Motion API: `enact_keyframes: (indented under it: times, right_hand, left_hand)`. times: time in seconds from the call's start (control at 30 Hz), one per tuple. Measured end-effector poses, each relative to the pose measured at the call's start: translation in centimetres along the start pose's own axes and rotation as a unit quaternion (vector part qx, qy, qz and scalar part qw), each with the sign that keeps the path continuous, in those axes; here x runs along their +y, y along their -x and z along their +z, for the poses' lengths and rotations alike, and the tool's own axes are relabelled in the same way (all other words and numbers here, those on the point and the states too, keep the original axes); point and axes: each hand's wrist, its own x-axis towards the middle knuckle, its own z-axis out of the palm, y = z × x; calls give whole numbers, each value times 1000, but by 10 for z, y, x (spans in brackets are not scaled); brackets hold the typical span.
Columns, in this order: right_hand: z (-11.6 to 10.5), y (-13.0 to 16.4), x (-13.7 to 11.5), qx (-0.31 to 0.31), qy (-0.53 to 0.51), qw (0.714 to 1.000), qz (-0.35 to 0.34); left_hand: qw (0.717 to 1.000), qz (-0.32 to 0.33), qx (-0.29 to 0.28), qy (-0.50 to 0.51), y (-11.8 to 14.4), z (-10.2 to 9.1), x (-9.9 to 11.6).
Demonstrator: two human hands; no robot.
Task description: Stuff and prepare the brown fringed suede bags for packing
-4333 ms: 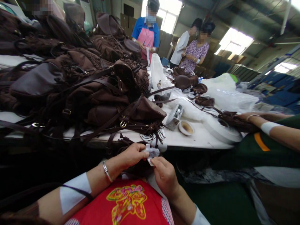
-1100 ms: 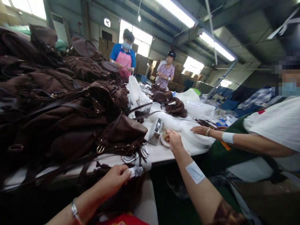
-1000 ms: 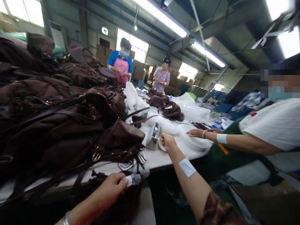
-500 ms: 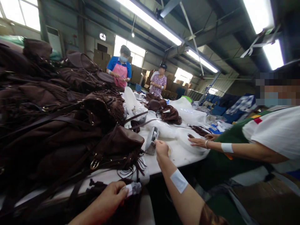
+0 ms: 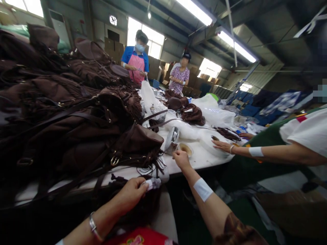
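Observation:
Close to me, my left hand (image 5: 133, 191) pinches a white tag (image 5: 151, 184) with crumpled clear plastic at its end. Beneath that hand lies a dark brown bag (image 5: 149, 204), partly hidden by my arm. My right hand (image 5: 182, 160) is closed, fingertips together, just on the near side of a tape dispenser (image 5: 172, 136). Whatever its fingers hold is too small to make out. Right beside these fingers a roll of tape (image 5: 186, 149) lies on the white tabletop (image 5: 198, 162).
A large heap of brown fringed bags (image 5: 76, 136) fills the left. At right, a co-worker's hand (image 5: 222, 146) rests on white wrapping material (image 5: 212, 144). Two people stand across the table. More brown bags (image 5: 192, 114) and clear plastic (image 5: 217, 114) lie farther back.
My right hand has drawn back from the tape dispenser toward me. My left hand still holds the tag. The view has shifted, showing more of my left forearm and a red patterned cloth below.

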Motion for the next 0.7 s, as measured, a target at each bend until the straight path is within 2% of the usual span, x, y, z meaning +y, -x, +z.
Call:
enact_keyframes:
  times: [0.1, 0.17, 0.23, 0.37, 0.53, 0.7]
  right_hand:
    - [-1, 51, -10, -121, -99, 988, 14]
    - [-1, 90, -22, -208, -198, 958, 21]
    - [-1, 123, -35, -244, -260, 934, 36]
    - [11, 156, -50, -215, -302, 924, 96]
    - [24, 159, -45, -174, -290, 934, 117]
    - [25, 165, -43, -142, -258, 949, 114]
  left_hand:
    - [1000, -2, 12, -1, 3, 2, 8]
    - [1000, 1, 27, -2, 4, 4, 11]
    - [999, 18, 48, -9, 3, 7, 13]
    - [993, 71, 84, -46, 4, 16, 11]
    - [979, 139, 105, -106, 8, 23, 9]
    - [967, 155, 121, -160, 10, 27, 7]
